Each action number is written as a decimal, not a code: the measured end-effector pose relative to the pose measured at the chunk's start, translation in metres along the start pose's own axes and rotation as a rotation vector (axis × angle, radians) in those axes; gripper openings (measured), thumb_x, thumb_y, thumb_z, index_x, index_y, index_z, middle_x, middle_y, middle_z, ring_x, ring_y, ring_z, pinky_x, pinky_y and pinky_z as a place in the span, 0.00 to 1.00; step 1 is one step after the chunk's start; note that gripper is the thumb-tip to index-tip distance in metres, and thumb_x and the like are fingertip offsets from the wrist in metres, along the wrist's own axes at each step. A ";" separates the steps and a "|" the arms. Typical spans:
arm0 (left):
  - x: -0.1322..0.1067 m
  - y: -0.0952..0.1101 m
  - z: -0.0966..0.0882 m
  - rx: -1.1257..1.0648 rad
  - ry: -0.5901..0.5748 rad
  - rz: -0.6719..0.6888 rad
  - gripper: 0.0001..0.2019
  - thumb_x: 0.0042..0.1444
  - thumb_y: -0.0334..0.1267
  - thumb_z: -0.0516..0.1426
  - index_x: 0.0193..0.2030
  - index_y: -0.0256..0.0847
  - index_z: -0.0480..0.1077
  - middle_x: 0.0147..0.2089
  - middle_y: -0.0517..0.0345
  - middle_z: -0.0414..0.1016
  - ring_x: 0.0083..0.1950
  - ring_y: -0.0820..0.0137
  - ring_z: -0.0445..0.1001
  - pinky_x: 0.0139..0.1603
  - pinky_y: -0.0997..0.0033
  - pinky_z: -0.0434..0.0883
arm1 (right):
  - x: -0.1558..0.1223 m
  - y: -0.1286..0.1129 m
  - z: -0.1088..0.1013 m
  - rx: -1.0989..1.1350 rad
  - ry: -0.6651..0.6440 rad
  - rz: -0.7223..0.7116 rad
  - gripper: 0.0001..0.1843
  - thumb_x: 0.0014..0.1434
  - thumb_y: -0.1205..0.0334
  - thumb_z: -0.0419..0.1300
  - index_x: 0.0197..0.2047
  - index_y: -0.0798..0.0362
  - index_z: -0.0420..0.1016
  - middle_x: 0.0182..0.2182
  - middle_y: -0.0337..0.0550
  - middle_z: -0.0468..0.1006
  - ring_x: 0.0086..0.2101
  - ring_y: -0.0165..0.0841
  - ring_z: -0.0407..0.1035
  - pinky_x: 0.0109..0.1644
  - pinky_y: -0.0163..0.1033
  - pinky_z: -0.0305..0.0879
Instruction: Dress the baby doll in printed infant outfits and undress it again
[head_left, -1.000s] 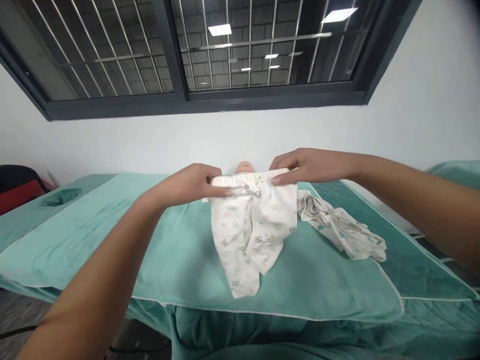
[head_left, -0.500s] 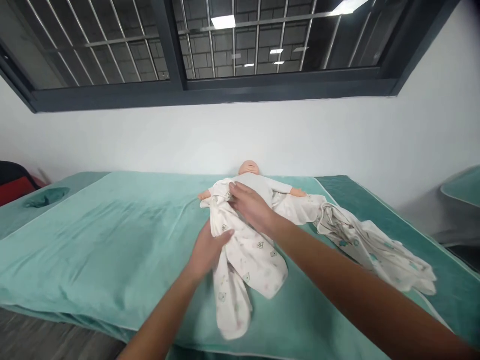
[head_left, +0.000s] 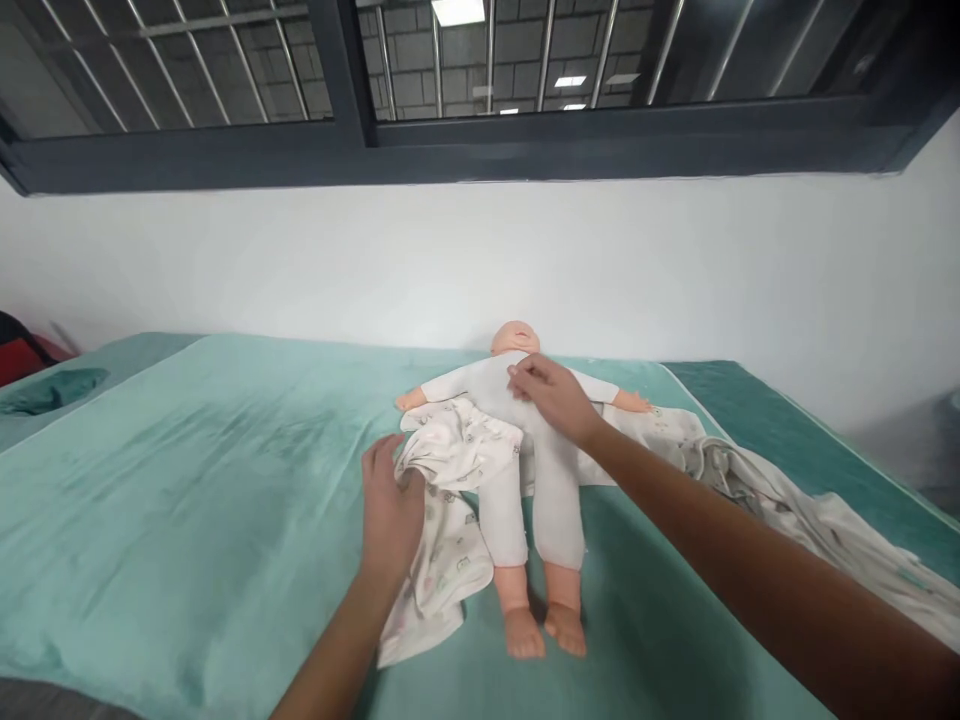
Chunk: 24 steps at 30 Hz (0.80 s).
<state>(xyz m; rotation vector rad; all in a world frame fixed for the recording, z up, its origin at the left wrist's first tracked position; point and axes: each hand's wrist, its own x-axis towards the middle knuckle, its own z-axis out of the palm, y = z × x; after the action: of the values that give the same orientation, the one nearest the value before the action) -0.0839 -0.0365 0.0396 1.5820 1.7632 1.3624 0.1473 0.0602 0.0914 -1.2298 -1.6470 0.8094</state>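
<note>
A baby doll (head_left: 517,470) in a plain white bodysuit lies on its back on the teal bed cover (head_left: 187,500), head toward the wall, bare feet toward me. White printed baby trousers (head_left: 450,520) lie crumpled beside the doll's right leg. My left hand (head_left: 391,510) grips the trousers' fabric at their upper edge, fingers curled round it. My right hand (head_left: 551,398) rests on the doll's chest, fingers bent and pressing on the bodysuit.
A second white printed garment (head_left: 795,520) sprawls on the bed to the right of the doll. A white wall rises behind the bed under a dark-framed barred window. A red and black object (head_left: 22,350) sits at the far left.
The trousers, held up by the waistband a second ago, went down over the doll and now lie pulled aside to its left. My right hand moved up onto the doll's chest.
</note>
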 end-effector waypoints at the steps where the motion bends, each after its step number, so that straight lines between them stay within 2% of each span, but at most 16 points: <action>1: -0.003 0.006 0.005 0.058 0.066 0.108 0.19 0.59 0.36 0.52 0.57 0.42 0.65 0.63 0.46 0.63 0.67 0.56 0.61 0.66 0.50 0.62 | 0.010 0.009 -0.005 -0.040 0.075 -0.002 0.21 0.59 0.42 0.55 0.38 0.53 0.69 0.38 0.42 0.75 0.39 0.32 0.68 0.47 0.37 0.63; 2: -0.005 0.013 0.010 0.091 0.080 0.216 0.18 0.60 0.36 0.51 0.58 0.43 0.64 0.64 0.46 0.62 0.67 0.59 0.60 0.68 0.52 0.60 | 0.020 0.019 -0.010 -0.091 0.142 -0.007 0.20 0.58 0.43 0.56 0.42 0.53 0.69 0.44 0.45 0.74 0.44 0.33 0.68 0.50 0.38 0.63; 3: -0.007 0.019 0.015 0.109 0.021 0.321 0.18 0.62 0.36 0.50 0.58 0.44 0.64 0.64 0.47 0.63 0.67 0.60 0.61 0.68 0.53 0.60 | 0.031 0.029 -0.014 -0.153 0.187 0.000 0.22 0.57 0.45 0.58 0.47 0.53 0.67 0.50 0.49 0.71 0.49 0.35 0.66 0.54 0.39 0.62; 5: -0.005 0.028 0.026 0.145 -0.200 0.475 0.17 0.64 0.36 0.49 0.59 0.45 0.64 0.64 0.49 0.65 0.67 0.63 0.62 0.67 0.57 0.62 | 0.051 0.049 -0.022 -0.293 0.209 0.092 0.30 0.56 0.46 0.60 0.56 0.56 0.62 0.59 0.58 0.63 0.57 0.39 0.62 0.60 0.41 0.59; 7: 0.001 0.026 0.035 0.219 -0.373 0.535 0.19 0.65 0.37 0.48 0.62 0.46 0.63 0.66 0.51 0.64 0.67 0.64 0.62 0.67 0.58 0.62 | 0.067 0.065 -0.027 -0.389 0.172 0.226 0.37 0.56 0.45 0.59 0.61 0.59 0.56 0.63 0.62 0.59 0.60 0.42 0.59 0.62 0.42 0.57; 10: 0.015 0.007 0.038 0.448 -0.394 0.523 0.20 0.66 0.34 0.45 0.63 0.45 0.63 0.66 0.50 0.66 0.66 0.62 0.64 0.68 0.51 0.60 | 0.083 0.081 -0.032 -0.409 0.084 0.343 0.44 0.57 0.40 0.57 0.65 0.60 0.50 0.59 0.64 0.66 0.56 0.46 0.65 0.59 0.44 0.61; 13: 0.025 -0.012 0.028 0.677 -0.397 0.532 0.20 0.62 0.28 0.47 0.58 0.43 0.68 0.61 0.50 0.71 0.63 0.59 0.67 0.65 0.50 0.62 | 0.092 0.086 -0.036 -0.411 0.022 0.392 0.48 0.56 0.34 0.55 0.65 0.62 0.49 0.55 0.67 0.71 0.53 0.50 0.69 0.56 0.47 0.63; 16: 0.028 -0.014 0.012 0.794 -0.298 0.480 0.20 0.59 0.25 0.48 0.54 0.45 0.71 0.60 0.49 0.71 0.64 0.54 0.66 0.61 0.48 0.65 | 0.098 0.086 -0.039 -0.415 -0.022 0.421 0.48 0.55 0.31 0.55 0.65 0.61 0.53 0.55 0.67 0.71 0.53 0.51 0.69 0.55 0.48 0.63; 19: 0.025 0.002 0.003 0.664 -0.191 0.437 0.22 0.59 0.24 0.46 0.54 0.43 0.71 0.64 0.45 0.66 0.67 0.54 0.61 0.63 0.48 0.63 | 0.102 0.084 -0.044 -0.407 -0.073 0.425 0.48 0.55 0.31 0.56 0.65 0.58 0.54 0.59 0.64 0.68 0.54 0.50 0.68 0.56 0.47 0.63; 21: 0.018 0.016 0.008 0.395 -0.238 0.361 0.20 0.61 0.28 0.46 0.56 0.42 0.70 0.64 0.47 0.67 0.66 0.59 0.63 0.65 0.54 0.63 | 0.103 0.084 -0.046 -0.400 -0.102 0.426 0.48 0.54 0.31 0.56 0.66 0.56 0.54 0.62 0.62 0.65 0.56 0.50 0.66 0.58 0.48 0.62; 23: 0.011 0.028 0.020 0.132 -0.349 0.144 0.18 0.64 0.39 0.48 0.58 0.41 0.68 0.62 0.48 0.69 0.63 0.60 0.68 0.64 0.57 0.65 | 0.104 0.085 -0.047 -0.392 -0.122 0.432 0.48 0.54 0.31 0.56 0.67 0.54 0.54 0.63 0.60 0.63 0.58 0.51 0.65 0.60 0.50 0.61; 24: 0.007 0.032 0.027 0.049 -0.388 0.008 0.21 0.63 0.45 0.50 0.59 0.41 0.66 0.61 0.46 0.70 0.62 0.58 0.69 0.63 0.55 0.65 | 0.104 0.085 -0.047 -0.388 -0.127 0.436 0.48 0.54 0.31 0.55 0.68 0.54 0.54 0.64 0.59 0.63 0.58 0.51 0.64 0.60 0.51 0.60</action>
<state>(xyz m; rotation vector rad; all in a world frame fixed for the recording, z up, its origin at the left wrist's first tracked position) -0.0474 -0.0231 0.0569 1.7406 1.5627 0.9397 0.2113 0.1837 0.0627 -1.8881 -1.7138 0.8654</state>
